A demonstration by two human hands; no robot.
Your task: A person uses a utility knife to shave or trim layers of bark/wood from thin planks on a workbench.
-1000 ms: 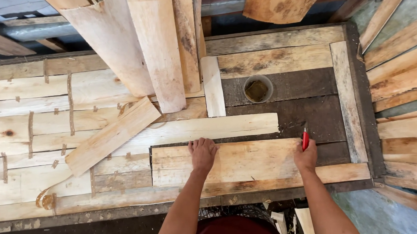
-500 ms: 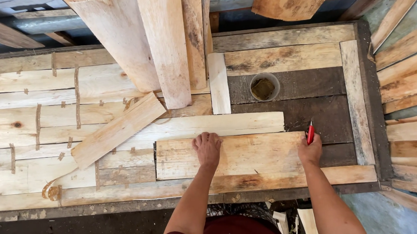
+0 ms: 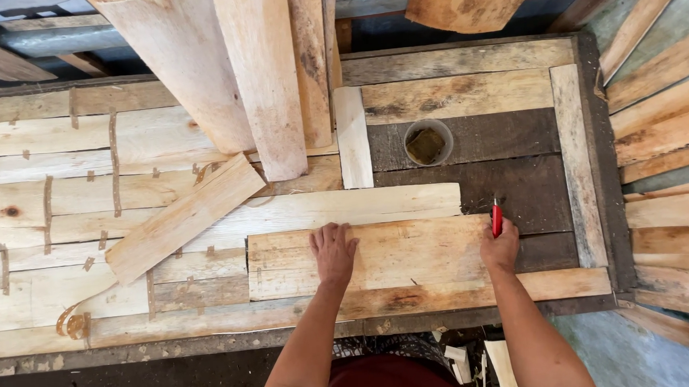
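left hand (image 3: 334,253) flat, fingers spread, on one near board (image 3: 413,253) | right hand (image 3: 499,247) grips one red pencil (image 3: 497,218), possibly a marker, at board's right end | one round tin (image 3: 428,142) far

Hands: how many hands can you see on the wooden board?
2. The left hand lies flat on the board. The right hand, at the board's right end, holds a red marker.

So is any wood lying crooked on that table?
Yes. One pale plank lies slanted across the straight boards of the table, left of the left hand. The board under that hand lies straight.
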